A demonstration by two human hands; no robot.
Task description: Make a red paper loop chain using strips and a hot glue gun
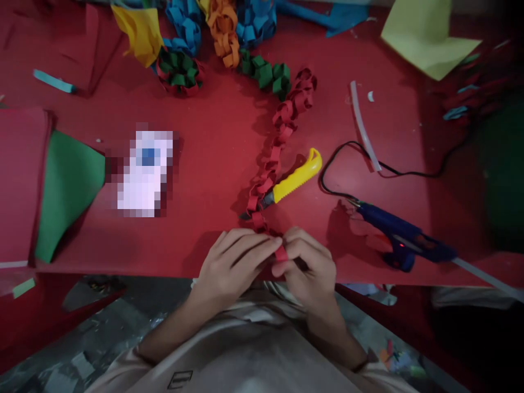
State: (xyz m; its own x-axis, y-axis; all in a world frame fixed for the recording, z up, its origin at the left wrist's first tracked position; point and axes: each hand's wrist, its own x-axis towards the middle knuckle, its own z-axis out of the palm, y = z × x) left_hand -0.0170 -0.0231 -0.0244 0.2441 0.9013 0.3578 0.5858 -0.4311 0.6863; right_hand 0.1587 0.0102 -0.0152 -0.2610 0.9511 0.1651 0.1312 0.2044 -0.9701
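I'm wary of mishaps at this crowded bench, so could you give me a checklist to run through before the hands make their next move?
1. Red strip steadied: ok, between the fingers of the left hand and right hand.
2. Yellow knife clear of the red chain: not ok, the chain crosses its dark front end.
3. Knife blade retracted: cannot tell, the links partly hide it.
4. Glue gun apart from the chain: ok, it lies to the right.
5. Glue gun hot: cannot tell, though a red light shows.
6. Black cord clear of the hands: ok.

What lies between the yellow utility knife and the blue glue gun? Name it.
In the head view, a bend of black cord lies between the utility knife and the glue gun, on the red tabletop.
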